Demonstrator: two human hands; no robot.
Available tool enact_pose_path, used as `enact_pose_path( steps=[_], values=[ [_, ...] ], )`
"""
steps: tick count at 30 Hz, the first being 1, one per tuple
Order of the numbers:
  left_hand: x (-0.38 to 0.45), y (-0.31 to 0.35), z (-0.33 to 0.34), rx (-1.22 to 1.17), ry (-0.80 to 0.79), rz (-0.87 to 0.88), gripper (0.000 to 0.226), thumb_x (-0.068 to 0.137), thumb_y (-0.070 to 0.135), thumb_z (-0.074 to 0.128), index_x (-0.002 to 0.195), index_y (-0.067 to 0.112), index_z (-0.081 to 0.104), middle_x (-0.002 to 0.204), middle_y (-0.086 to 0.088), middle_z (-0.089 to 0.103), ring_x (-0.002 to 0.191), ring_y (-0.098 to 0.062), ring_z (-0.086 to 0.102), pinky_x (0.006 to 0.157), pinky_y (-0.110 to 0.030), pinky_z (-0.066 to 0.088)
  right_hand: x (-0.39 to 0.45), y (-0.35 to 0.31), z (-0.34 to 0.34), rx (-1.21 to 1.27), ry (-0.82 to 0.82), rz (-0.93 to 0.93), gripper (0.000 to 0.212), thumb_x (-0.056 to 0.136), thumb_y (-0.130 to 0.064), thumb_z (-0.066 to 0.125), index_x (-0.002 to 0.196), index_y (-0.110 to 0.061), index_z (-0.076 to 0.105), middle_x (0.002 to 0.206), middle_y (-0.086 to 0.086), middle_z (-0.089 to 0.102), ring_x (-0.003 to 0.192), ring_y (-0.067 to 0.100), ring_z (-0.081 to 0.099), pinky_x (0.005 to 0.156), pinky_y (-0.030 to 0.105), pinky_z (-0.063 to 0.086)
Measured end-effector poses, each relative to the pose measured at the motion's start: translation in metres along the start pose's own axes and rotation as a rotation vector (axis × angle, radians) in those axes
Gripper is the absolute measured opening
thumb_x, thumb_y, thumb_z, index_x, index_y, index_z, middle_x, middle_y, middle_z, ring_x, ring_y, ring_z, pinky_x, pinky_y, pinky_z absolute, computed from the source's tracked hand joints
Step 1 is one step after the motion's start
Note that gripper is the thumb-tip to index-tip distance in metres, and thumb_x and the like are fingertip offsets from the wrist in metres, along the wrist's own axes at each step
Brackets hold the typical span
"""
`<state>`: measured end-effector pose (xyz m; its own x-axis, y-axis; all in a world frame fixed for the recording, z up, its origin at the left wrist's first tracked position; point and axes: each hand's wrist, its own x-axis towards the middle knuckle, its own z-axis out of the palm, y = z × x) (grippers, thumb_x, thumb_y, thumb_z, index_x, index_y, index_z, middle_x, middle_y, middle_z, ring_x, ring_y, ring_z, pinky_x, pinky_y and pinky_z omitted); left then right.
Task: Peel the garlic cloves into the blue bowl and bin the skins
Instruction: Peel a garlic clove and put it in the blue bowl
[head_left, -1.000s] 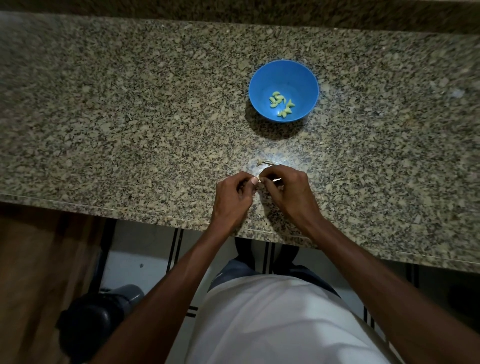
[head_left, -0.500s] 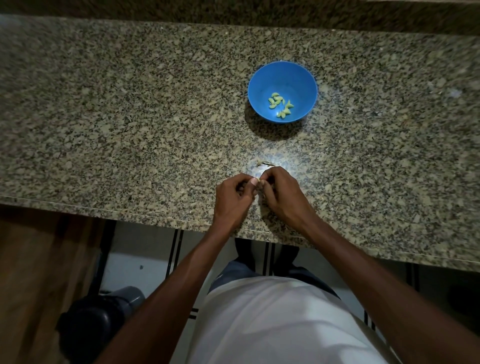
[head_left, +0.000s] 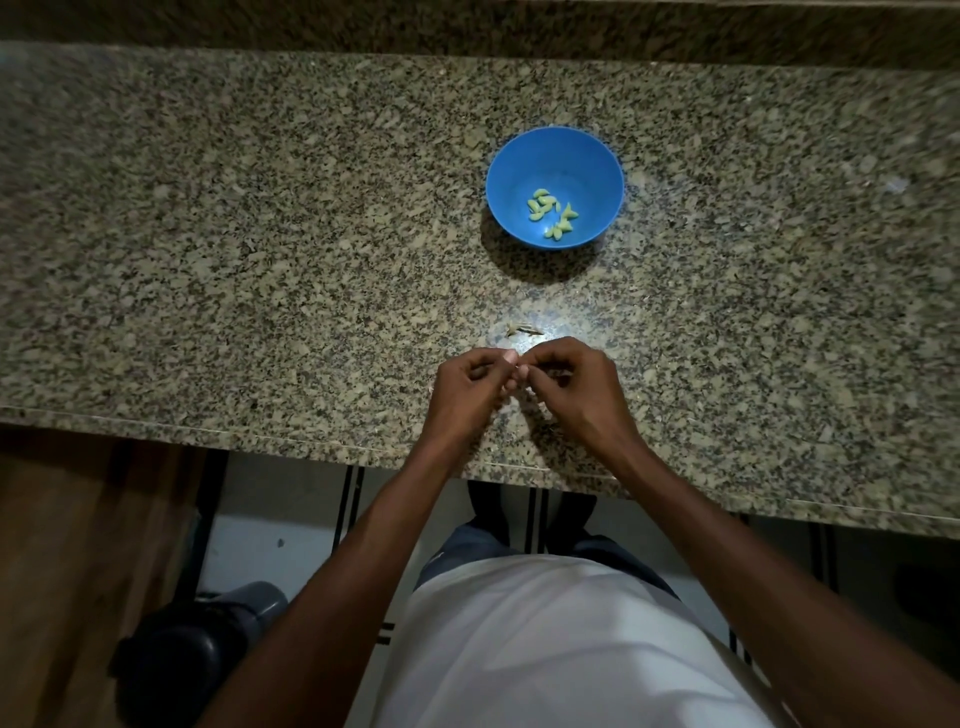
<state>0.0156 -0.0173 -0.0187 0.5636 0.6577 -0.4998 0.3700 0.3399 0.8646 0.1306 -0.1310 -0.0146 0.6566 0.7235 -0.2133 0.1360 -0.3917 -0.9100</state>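
A blue bowl (head_left: 555, 156) stands on the granite counter (head_left: 260, 234), holding several pale green peeled garlic cloves (head_left: 551, 214). Nearer the counter's front edge, my left hand (head_left: 467, 389) and my right hand (head_left: 571, 387) meet fingertip to fingertip, both with fingers curled, pinching a small garlic clove between them. The clove itself is almost wholly hidden by the fingers. A few thin scraps of garlic skin (head_left: 523, 330) lie on the counter just beyond my hands.
A dark bin (head_left: 192, 660) stands on the floor at the lower left, below the counter's front edge (head_left: 260, 434). A wooden surface (head_left: 67, 571) fills the far left. Tiled floor shows under the counter.
My hands have stayed in the same spot, with only small finger shifts as they work the clove. The bowl and the skins have not moved.
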Motion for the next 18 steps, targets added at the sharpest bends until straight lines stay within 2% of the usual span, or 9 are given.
enact_pose_path(
  steps=[5,9,12,14,16,18],
  values=[
    [0.002,-0.002,-0.005,0.076,-0.048,0.051,0.020,0.103,0.020,0.066,0.109,0.004,0.076,0.083,-0.005,0.077,0.074,-0.009,0.069,0.073,-0.027,0.060,0.005,0.001,-0.006,0.175,-0.004,0.124,0.010,0.093,-0.019,0.080,0.102,-0.014,0.078,0.092,0.000,0.080,0.089,0.015,0.078,0.080,0.034,0.063],
    [0.003,-0.001,-0.002,0.115,-0.068,0.037,0.020,0.105,0.017,0.062,0.111,0.002,0.074,0.086,-0.006,0.076,0.074,-0.009,0.068,0.073,-0.026,0.059,0.012,0.000,-0.011,0.032,-0.066,0.037,0.009,0.095,-0.018,0.076,0.102,-0.018,0.081,0.093,-0.007,0.080,0.088,0.005,0.076,0.080,0.027,0.061],
    [0.004,-0.002,-0.003,0.130,-0.066,0.051,0.018,0.104,0.016,0.062,0.113,0.004,0.073,0.090,-0.008,0.077,0.076,-0.009,0.070,0.072,-0.024,0.059,0.016,-0.003,-0.012,-0.008,-0.083,0.044,0.009,0.096,-0.020,0.075,0.102,-0.018,0.081,0.092,-0.009,0.080,0.088,0.003,0.075,0.079,0.026,0.061],
    [0.004,-0.002,-0.003,0.171,-0.066,0.093,0.017,0.104,0.016,0.064,0.113,0.006,0.073,0.093,-0.008,0.077,0.080,-0.012,0.072,0.075,-0.025,0.061,0.018,-0.001,-0.012,0.059,-0.102,0.108,0.009,0.095,-0.020,0.077,0.102,-0.016,0.080,0.091,-0.003,0.081,0.087,0.011,0.077,0.079,0.031,0.063],
    [0.004,-0.002,-0.005,0.203,-0.063,0.127,0.016,0.102,0.016,0.067,0.114,0.008,0.073,0.095,-0.007,0.078,0.084,-0.013,0.075,0.076,-0.028,0.062,0.018,-0.001,-0.012,0.237,-0.124,0.227,0.010,0.095,-0.013,0.076,0.104,-0.008,0.078,0.091,0.011,0.080,0.086,0.023,0.078,0.080,0.038,0.063],
    [0.005,-0.002,-0.007,0.233,-0.053,0.159,0.015,0.100,0.015,0.069,0.113,0.009,0.074,0.096,-0.005,0.078,0.086,-0.012,0.075,0.078,-0.030,0.063,0.018,-0.002,-0.014,0.382,-0.146,0.327,0.012,0.096,-0.007,0.074,0.107,-0.001,0.076,0.094,0.021,0.079,0.086,0.029,0.076,0.080,0.039,0.062]
  ],
)
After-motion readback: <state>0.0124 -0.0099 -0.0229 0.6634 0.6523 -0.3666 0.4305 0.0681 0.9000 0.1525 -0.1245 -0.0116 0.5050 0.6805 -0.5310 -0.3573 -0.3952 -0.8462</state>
